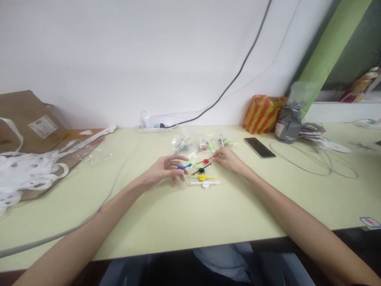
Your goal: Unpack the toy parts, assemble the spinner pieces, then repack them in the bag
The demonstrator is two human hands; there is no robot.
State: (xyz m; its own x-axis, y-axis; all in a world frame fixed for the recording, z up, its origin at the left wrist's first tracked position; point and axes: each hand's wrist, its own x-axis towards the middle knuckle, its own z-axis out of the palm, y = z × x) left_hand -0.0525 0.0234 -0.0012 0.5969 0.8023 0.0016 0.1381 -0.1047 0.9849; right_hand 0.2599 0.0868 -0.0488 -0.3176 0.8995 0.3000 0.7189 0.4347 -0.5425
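Between the thumb and fingers of my left hand is a small blue arrow spinner with a round hub. My right hand pinches the right end of a red arrow spinner. Just below it on the table lie a black spinner, a yellow spinner and a white spinner, one under another. Something light green shows next to the blue tip, partly covered. Behind my hands, clear plastic bags hold more coloured spinners.
A phone lies right of my right hand, near a looped thin cable. A striped bag and grey pouch stand behind it. A power strip is against the wall. Leftward are white strips, a brown paper bag and a grey cable.
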